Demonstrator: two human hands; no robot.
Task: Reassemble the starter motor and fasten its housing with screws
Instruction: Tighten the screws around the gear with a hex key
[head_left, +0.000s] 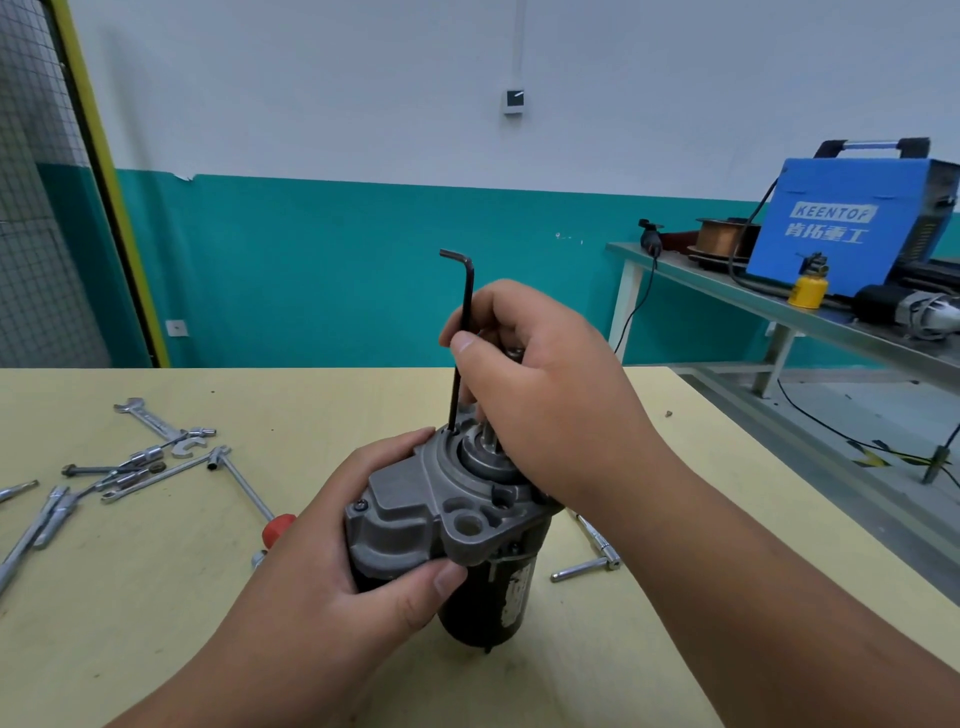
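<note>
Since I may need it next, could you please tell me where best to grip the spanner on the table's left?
Probably pinch the spanner by its bare shank near the far head, from above: it lies flat on the table, and sockets crowd its near end.

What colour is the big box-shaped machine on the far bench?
The machine is bright blue with pale lettering, seen in the head view.
</note>
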